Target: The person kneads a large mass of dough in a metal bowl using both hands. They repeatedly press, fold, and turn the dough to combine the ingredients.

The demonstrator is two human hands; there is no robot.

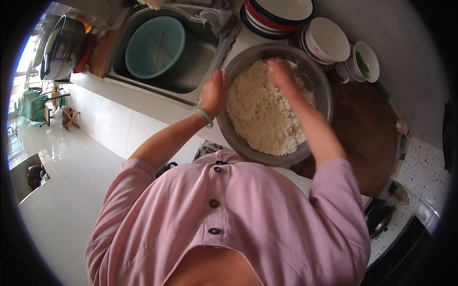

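A wide metal basin (247, 152) stands before me with a large heap of pale, crumbly flour dough (264, 114) in it. My left hand (214, 91) holds the basin's left side at the rim, and a pale green bangle (204, 118) circles that wrist. Toward the far side of the basin, my right hand (281, 73) is down in the dough. Motion blurs it and its fingertips are partly hidden, so whether the fingers close on any dough cannot be told.
Left of the basin is a steel sink (200, 71) holding a turquoise plastic basin (155, 48) with chopsticks in it. Stacked enamel basins (282, 10) and white bowls (329, 39) stand behind. A round wooden board (361, 136) lies at the right, partly under the basin.
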